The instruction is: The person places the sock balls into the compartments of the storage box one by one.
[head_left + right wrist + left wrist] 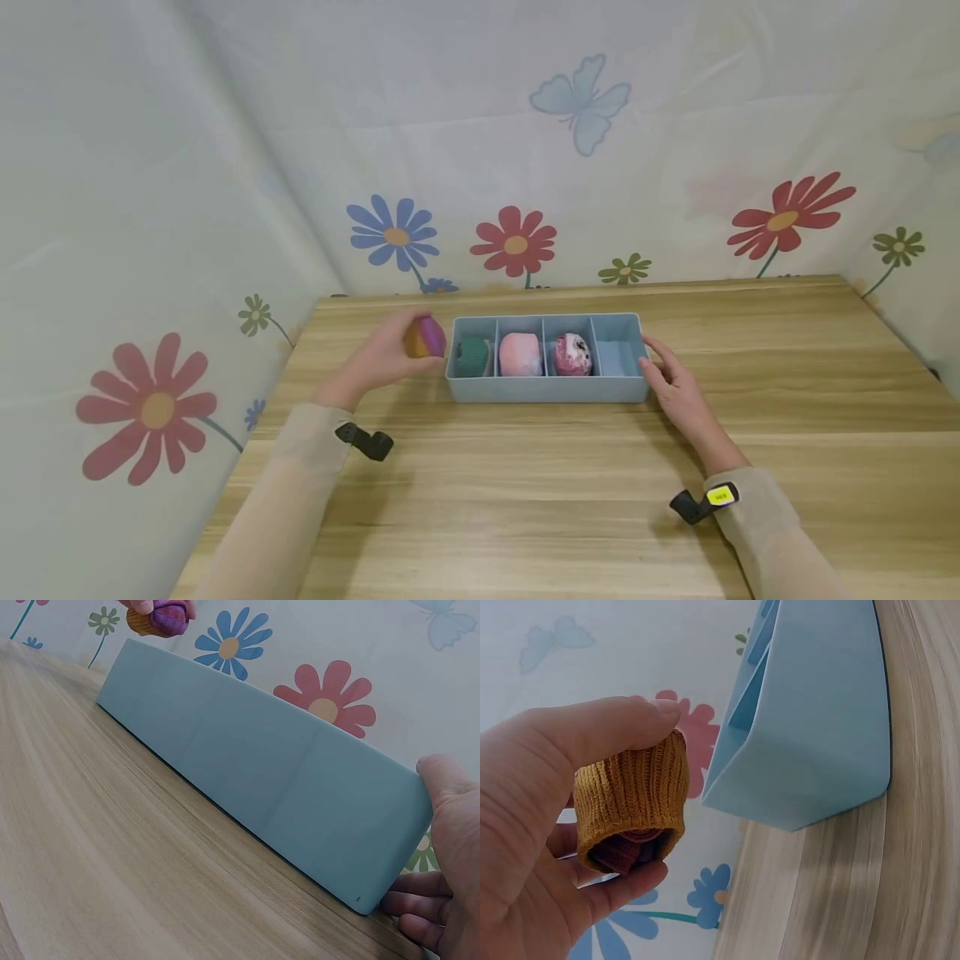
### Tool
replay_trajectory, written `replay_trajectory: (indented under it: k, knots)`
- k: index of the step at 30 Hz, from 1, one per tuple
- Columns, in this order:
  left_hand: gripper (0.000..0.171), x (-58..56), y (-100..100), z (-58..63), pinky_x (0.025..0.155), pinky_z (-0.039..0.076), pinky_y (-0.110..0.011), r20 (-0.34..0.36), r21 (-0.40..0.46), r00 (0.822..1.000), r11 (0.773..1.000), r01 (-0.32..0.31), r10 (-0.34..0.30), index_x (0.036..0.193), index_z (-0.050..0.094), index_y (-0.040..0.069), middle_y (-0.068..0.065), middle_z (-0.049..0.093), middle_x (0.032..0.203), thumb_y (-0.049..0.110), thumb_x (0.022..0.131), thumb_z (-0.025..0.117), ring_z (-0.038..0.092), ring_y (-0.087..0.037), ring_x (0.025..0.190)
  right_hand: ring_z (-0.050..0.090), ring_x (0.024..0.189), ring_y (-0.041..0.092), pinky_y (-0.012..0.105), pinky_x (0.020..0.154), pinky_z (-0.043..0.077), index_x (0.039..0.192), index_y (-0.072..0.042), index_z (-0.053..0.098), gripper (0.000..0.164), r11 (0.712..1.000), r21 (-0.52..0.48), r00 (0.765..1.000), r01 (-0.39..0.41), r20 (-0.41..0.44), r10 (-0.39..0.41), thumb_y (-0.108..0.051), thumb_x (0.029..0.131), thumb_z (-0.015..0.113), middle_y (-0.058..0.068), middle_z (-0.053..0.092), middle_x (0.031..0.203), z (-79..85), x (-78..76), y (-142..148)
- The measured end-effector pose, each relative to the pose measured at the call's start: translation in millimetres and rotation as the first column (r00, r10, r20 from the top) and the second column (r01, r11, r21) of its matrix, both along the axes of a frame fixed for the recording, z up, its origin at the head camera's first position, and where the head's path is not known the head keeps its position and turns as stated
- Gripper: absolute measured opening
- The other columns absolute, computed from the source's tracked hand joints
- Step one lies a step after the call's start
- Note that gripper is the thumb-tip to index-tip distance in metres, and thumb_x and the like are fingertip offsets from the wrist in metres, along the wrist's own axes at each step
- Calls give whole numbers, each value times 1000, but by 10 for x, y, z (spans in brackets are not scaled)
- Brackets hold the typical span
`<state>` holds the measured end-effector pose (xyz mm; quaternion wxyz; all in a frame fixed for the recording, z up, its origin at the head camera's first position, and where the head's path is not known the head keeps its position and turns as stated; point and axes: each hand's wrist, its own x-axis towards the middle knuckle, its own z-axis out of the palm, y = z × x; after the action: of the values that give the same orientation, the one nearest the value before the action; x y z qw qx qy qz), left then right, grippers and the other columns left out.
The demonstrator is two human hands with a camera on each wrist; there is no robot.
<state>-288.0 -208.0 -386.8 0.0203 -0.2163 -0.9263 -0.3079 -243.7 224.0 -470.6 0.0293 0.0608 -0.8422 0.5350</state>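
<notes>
My left hand [386, 354] holds a rolled pair of socks [634, 791], mustard ribbed knit on one side and purple on the other, between thumb and fingers. It hangs just beyond the left end of a light blue divided storage box [547, 390]. Inside, from the left, lie a green rolled sock bundle [472, 357], a pink one [521, 354] and a maroon-and-white one [572, 354], one to a compartment. The rightmost compartment [618, 350] is bare. At the box's right end my right hand [678, 396] grips it, thumb at the rim and fingers along the outer wall.
The box stands on a wood-grain table [525, 492]. Behind and to the left hangs a pale curtain [450, 125] printed with flowers and a butterfly, reaching down to the table's back edge. Each wrist wears a small black camera mount [365, 440].
</notes>
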Motion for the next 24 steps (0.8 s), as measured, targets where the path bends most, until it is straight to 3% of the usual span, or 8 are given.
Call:
replay_trajectory:
  k: [9,24]
  knots:
    - [80,-19,188,1,78,50,-40,-5,3,1000,1000,25,-25,135,41,14,-6,49,123,43,71,78,48,-23,105,45,116,38,54,95,34,147,-19,27,54,1000,-6,1000,-2,11,2,-37,99,41,31,49,126,10,14,-10]
    - [76,-47,621,7,80,50,-36,-43,11,992,993,120,-119,134,41,11,-7,49,123,36,73,78,47,-21,106,49,112,38,52,94,36,146,-18,30,53,1000,1,1000,6,-21,-6,-37,98,42,31,52,121,2,-14,7]
